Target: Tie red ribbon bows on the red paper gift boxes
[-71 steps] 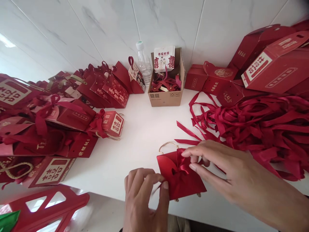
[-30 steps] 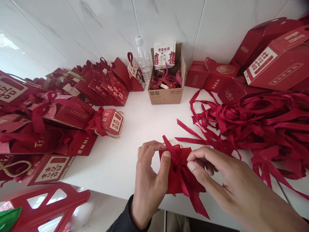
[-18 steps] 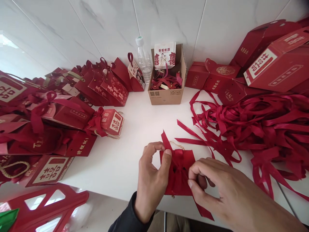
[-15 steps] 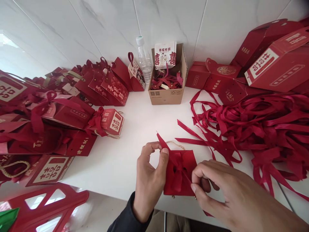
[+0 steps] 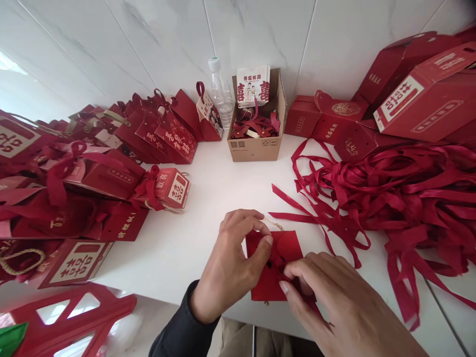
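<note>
A small red gift box [image 5: 266,286] lies near the table's front edge, with a gold cord handle [image 5: 274,225] showing behind it. Across its top runs a red ribbon [image 5: 275,259], gathered into a bow that my fingers partly cover. My left hand [image 5: 241,258] is closed at the bow's upper left, thumb and forefinger pinching the ribbon. From the right, my right hand [image 5: 327,297] pinches the ribbon at the bow's lower right, thumb and forefinger close together. The knot itself is mostly hidden between the two hands.
Loose red ribbons [image 5: 375,198] are heaped on the right. Finished-looking red boxes [image 5: 107,173] are stacked at left, more boxes [image 5: 420,99] at back right. A cardboard box [image 5: 255,152] and a plastic bottle [image 5: 222,99] stand by the wall. A red plastic chair [image 5: 111,305] is at lower left.
My left hand has moved right, over the bow, and its fingers are drawn in. My right hand has moved slightly left, closer to the knot. The box has barely moved.
</note>
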### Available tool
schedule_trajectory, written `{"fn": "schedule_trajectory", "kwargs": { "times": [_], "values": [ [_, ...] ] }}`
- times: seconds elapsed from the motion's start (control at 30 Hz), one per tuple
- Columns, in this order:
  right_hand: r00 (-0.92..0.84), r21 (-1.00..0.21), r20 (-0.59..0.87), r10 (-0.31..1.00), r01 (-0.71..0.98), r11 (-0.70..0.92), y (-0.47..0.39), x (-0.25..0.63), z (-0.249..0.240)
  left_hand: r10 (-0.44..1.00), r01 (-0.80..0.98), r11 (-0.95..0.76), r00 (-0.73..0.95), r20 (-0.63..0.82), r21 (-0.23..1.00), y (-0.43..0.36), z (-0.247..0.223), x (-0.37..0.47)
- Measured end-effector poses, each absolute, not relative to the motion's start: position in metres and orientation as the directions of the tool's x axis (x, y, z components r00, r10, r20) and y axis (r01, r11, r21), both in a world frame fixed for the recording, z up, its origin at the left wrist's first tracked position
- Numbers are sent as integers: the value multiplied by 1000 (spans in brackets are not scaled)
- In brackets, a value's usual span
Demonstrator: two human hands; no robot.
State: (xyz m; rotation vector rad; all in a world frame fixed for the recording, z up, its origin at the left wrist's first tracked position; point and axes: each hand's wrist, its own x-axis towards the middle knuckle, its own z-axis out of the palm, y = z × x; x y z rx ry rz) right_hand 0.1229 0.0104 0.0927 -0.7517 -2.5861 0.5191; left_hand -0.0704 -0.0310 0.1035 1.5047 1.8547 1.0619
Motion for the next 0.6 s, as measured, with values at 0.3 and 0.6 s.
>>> {"fn": "schedule_trajectory", "kwargs": {
  "times": [0.3,0.6],
  "values": [
    [-751,-498,235,617,452,740,16,134,99,954,496,120,-297,39,860,-39,101,-77],
    [-743,-517,174,646,490,702,26,143,96,945,526,159,-326,25,836,-47,98,-79]
  ]
}}
